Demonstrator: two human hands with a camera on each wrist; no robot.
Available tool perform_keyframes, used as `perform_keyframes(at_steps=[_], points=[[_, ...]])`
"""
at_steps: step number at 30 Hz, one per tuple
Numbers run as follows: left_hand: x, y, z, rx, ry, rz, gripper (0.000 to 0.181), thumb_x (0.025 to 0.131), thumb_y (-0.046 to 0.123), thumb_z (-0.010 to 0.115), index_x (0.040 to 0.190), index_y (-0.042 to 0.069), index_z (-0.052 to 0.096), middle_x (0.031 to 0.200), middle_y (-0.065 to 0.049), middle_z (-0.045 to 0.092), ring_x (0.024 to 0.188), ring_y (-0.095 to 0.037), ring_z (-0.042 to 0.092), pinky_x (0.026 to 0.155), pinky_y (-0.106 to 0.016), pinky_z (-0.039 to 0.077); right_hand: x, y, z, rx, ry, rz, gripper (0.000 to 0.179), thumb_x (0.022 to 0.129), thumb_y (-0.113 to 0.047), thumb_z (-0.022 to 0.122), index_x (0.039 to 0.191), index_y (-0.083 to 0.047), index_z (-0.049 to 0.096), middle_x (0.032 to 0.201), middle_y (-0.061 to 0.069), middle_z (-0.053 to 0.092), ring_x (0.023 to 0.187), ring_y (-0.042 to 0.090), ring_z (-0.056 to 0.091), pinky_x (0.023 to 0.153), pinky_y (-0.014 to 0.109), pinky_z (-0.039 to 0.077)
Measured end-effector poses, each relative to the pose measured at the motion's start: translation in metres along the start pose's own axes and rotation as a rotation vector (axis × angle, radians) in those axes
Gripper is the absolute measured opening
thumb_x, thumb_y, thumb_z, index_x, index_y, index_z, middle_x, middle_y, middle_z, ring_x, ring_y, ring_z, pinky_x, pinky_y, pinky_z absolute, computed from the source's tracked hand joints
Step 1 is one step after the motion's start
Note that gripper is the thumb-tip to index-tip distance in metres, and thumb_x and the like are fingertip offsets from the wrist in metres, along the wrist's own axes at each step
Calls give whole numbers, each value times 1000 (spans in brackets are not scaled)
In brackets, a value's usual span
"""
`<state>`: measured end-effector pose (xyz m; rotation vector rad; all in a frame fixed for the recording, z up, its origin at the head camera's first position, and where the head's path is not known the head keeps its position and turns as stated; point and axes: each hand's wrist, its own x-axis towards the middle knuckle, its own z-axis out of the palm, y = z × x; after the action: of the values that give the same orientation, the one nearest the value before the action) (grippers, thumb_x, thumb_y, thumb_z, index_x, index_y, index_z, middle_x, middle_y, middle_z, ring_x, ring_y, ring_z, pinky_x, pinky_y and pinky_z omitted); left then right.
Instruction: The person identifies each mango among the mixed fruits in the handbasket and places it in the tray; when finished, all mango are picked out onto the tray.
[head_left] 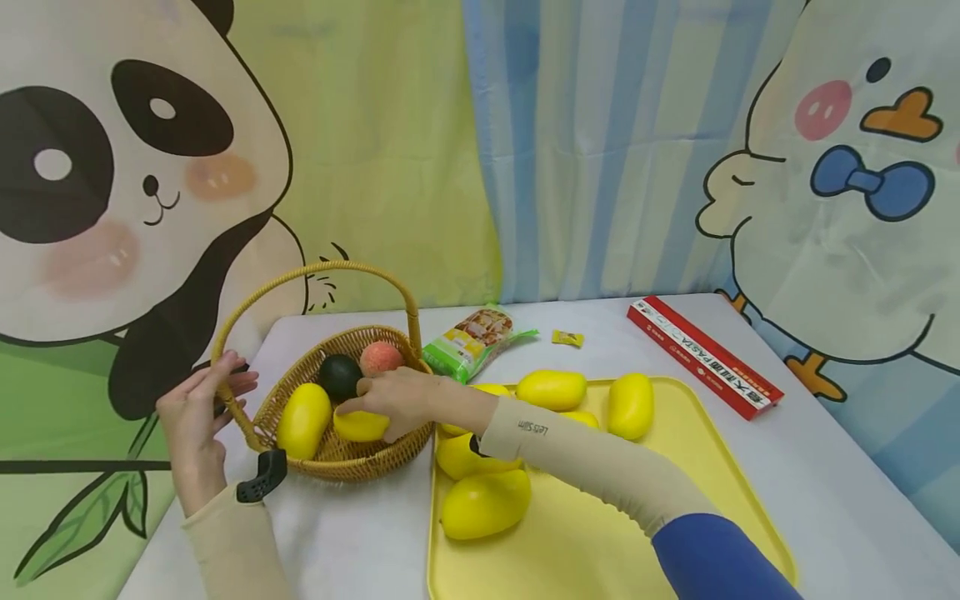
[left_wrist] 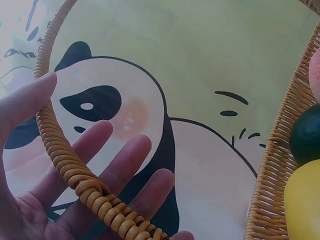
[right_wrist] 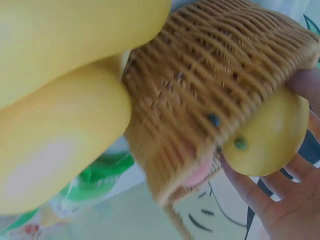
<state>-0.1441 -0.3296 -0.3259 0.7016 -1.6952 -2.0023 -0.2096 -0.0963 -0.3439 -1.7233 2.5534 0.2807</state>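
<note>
A wicker basket (head_left: 337, 472) with a tall arched handle (left_wrist: 65, 157) stands at the left of the table. My left hand (head_left: 197, 408) is at the handle, its fingers spread and fairly straight behind it and the thumb tip against it. My right hand (head_left: 401, 402) reaches over the basket and grips a yellow mango (right_wrist: 275, 132), thumb on one side and fingers on the other. Also in the basket are another mango (head_left: 303, 421), a dark green round fruit (head_left: 339, 377) and a pink peach (head_left: 381, 358).
Several mangoes (head_left: 486, 504) lie along the left and back of a yellow tray (head_left: 600, 533), partly hidden by the right forearm. Behind are a green snack packet (head_left: 472, 340) and a small yellow wrapped sweet (head_left: 567, 338). A long red pasta box (head_left: 705, 357) lies at the right.
</note>
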Motion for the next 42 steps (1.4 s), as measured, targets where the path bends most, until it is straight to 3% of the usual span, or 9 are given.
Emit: perform_keyframes(at_steps=[4, 10, 16, 22, 30, 42], points=[[1, 1, -2, -3, -2, -4, 35, 78, 43, 78, 95, 13, 77, 71, 5, 73, 67, -9, 69, 68, -30, 43, -16, 9, -8, 2, 64, -16, 67, 85, -34, 73, 144, -31, 42, 124, 1, 54, 78, 13, 51, 58, 22, 44], [1, 0, -2, -3, -2, -3, 35, 78, 42, 78, 95, 12, 77, 71, 5, 73, 67, -10, 69, 67, -30, 43, -41, 21, -8, 51, 107, -20, 68, 85, -31, 73, 145, -25, 43, 140, 5, 48, 108, 17, 57, 80, 26, 49], [1, 3, 0, -11, -5, 5, 37, 78, 41, 78, 97, 10, 77, 72, 4, 73, 67, -10, 70, 71, -32, 42, -65, 32, -9, 152, 147, 38, 70, 85, -28, 73, 146, -25, 41, 135, 6, 50, 104, 18, 56, 79, 29, 48], [2, 3, -1, -8, -3, -3, 36, 78, 42, 78, 96, 11, 77, 71, 5, 73, 66, -10, 70, 71, -33, 40, -86, 41, -9, 210, 214, 83, 67, 84, -27, 73, 144, -24, 44, 137, 6, 51, 117, 21, 53, 93, 37, 46], [2, 1, -2, -11, -4, -9, 37, 78, 42, 78, 98, 11, 77, 72, 4, 73, 67, -10, 70, 70, -33, 41, -111, 50, 5, 203, 303, 55, 65, 84, -27, 73, 143, -20, 46, 134, 7, 53, 119, 22, 52, 97, 37, 45], [1, 1, 0, -9, -1, -15, 38, 78, 43, 78, 99, 11, 77, 71, 5, 73, 67, -10, 69, 73, -34, 40, -157, 62, 17, 271, 301, 230, 65, 84, -25, 74, 143, -22, 46, 143, 11, 47, 130, 28, 46, 99, 48, 43]])
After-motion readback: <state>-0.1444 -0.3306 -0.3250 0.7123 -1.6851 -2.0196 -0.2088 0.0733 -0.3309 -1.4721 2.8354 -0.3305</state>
